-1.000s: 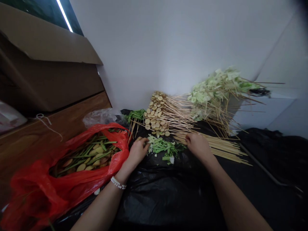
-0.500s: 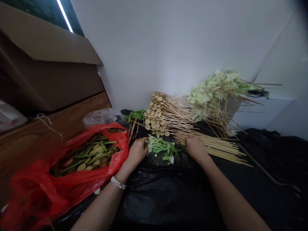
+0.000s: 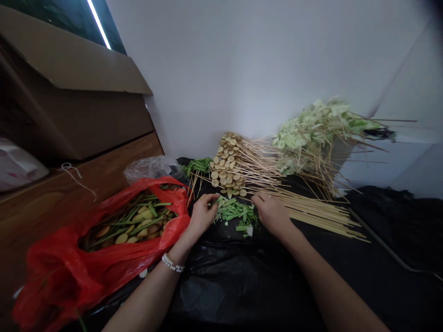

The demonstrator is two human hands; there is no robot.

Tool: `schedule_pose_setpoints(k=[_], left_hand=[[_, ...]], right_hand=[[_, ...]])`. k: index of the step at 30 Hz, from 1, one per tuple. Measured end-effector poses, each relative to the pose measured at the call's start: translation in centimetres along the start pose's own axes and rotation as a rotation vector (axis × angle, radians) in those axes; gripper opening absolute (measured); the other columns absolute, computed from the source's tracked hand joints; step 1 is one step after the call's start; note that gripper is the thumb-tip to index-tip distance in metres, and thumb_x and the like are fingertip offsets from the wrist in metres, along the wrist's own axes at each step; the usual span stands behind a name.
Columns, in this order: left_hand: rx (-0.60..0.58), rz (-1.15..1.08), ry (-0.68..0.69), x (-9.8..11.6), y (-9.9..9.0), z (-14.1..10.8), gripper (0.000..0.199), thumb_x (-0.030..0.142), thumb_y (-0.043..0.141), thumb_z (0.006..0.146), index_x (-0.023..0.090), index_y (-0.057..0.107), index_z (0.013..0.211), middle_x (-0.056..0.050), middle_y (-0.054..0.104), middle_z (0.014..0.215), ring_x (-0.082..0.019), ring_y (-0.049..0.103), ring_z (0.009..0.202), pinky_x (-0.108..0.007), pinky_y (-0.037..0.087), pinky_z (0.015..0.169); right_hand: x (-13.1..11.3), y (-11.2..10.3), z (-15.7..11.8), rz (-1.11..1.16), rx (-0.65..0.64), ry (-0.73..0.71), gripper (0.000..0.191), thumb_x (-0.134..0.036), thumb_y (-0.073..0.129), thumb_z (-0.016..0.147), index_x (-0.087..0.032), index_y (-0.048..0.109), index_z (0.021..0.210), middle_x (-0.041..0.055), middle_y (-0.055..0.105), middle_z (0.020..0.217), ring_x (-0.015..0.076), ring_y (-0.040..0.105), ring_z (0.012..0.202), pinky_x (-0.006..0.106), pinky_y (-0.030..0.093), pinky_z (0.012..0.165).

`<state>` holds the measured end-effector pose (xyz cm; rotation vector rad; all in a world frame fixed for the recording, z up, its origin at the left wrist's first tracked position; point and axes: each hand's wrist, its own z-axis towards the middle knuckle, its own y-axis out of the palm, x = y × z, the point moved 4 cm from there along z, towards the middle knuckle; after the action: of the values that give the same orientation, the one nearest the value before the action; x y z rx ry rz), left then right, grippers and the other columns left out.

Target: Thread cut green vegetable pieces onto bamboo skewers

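1. At the far left, you have a white plastic bag (image 3: 20,166) on a wooden shelf (image 3: 76,189), with a cardboard box (image 3: 69,110) above it.
2. Next along, a red plastic bag (image 3: 62,263) lies open, holding cut green stalks (image 3: 131,214) and yellow slices that look like potato (image 3: 121,238). A translucent plastic bag (image 3: 150,168) sits just behind it.
3. Your left hand (image 3: 202,216), with a white beaded bracelet (image 3: 172,263) on the wrist, is just beside the red bag. Its fingers curl inward, and the fingertips (image 3: 214,197) reach the near-left edge of the chopped greens. You cannot tell whether they are pinching anything.
4. The chopped greens (image 3: 237,214) lie in a loose pile on a black plastic sheet (image 3: 235,286), between your hands. Behind them are a small bunch of skewered green stalks (image 3: 199,166) and a fan of skewered yellow slices (image 3: 226,163).
5. Your right hand (image 3: 272,214) is at the pile's right side, its fingers partly curled and lying on or just over the skewers. You cannot tell whether it is gripping one.
6. To its right, bare bamboo skewers (image 3: 320,214) lie spread on the sheet. Skewered pale-green cabbage leaves (image 3: 318,133) are heaped against the white wall (image 3: 224,69).
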<state>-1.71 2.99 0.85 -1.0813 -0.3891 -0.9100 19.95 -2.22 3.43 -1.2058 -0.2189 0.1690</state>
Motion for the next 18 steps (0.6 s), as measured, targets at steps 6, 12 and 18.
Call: schedule_pose_setpoints(k=[6,12,18], left_hand=[[-0.029,-0.264,-0.103,-0.5,0.9,-0.2,0.023,0.029,0.061,0.079,0.016,0.068,0.098,-0.007,0.070,0.096,-0.018,0.064,0.083,-0.027,0.050,0.072],[-0.087,-0.723,-0.353,-0.3,1.2,-0.4,0.036,0.035,0.077,0.066,0.013,0.068,0.094,-0.008,0.073,0.090,-0.018,0.067,0.086,-0.030,0.050,0.080],[-0.202,-1.121,-0.662,0.3,1.6,-1.1,0.036,0.025,0.084,0.060,0.014,0.071,0.092,-0.008,0.073,0.092,-0.014,0.067,0.078,-0.023,0.051,0.069]], right_hand=[[-2.1,-1.0,-0.8,0.052,0.074,-0.045,0.025,-0.020,0.038,0.093,-0.024,0.060,0.105,0.0044,0.061,0.094,0.0147,0.054,0.073,0.027,0.024,0.056],[-2.9,-1.0,-1.0,0.098,0.108,-0.093,0.027,-0.019,0.041,0.091,-0.024,0.062,0.108,0.0041,0.063,0.089,0.0138,0.055,0.073,0.027,0.027,0.057],[-3.2,-0.7,-1.2,0.115,0.171,-0.114,0.031,-0.017,0.041,0.090,-0.024,0.061,0.114,0.0036,0.062,0.087,0.0127,0.055,0.072,0.026,0.028,0.058]])
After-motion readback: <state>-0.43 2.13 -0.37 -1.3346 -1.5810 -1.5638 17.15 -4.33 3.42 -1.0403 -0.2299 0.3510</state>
